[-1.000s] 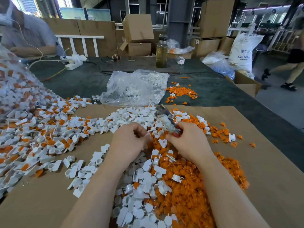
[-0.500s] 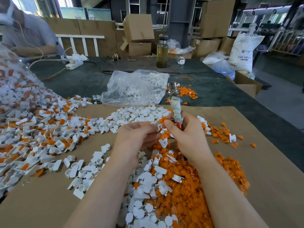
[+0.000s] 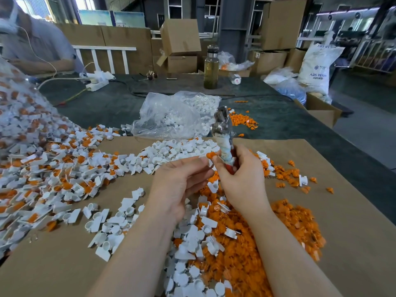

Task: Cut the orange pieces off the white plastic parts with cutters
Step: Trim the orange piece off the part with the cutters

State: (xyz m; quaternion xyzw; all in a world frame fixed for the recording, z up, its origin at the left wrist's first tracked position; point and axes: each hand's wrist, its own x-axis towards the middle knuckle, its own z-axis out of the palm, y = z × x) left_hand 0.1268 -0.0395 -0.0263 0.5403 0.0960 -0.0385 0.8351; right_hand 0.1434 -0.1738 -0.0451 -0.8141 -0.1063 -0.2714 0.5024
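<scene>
Nearest the person, at the near edge of the desk, a heap of cut orange pieces lies under and between the forearms, with trimmed white parts scattered over its left side, all on a sheet of brown cardboard covering the desk; just beyond, the left hand is raised above the heap, its fingers loosely curled toward the right hand, and whether its grip is clamped on a small part I cannot tell, since the fingertips blur; against half a second ago it sits much as it did, while a second ago both hands were lower and pressed together over the heap. The right hand has its grip closed round the handles of the cutters, which stand nearly upright with the metal head at the top; a second ago the tool leaned left, low over the pile. An orange piece shows just at the right thumb tip, beside the wrapped handle. Toward the left edge of the desk spreads a broad pile of uncut white parts with orange inserts; past the cardboard's far edge lie a clear plastic bag of white parts and a small scatter of orange bits on the dark desk top; near the far edge stands a glass bottle, unmoved; beyond are cardboard boxes and a white sack.
</scene>
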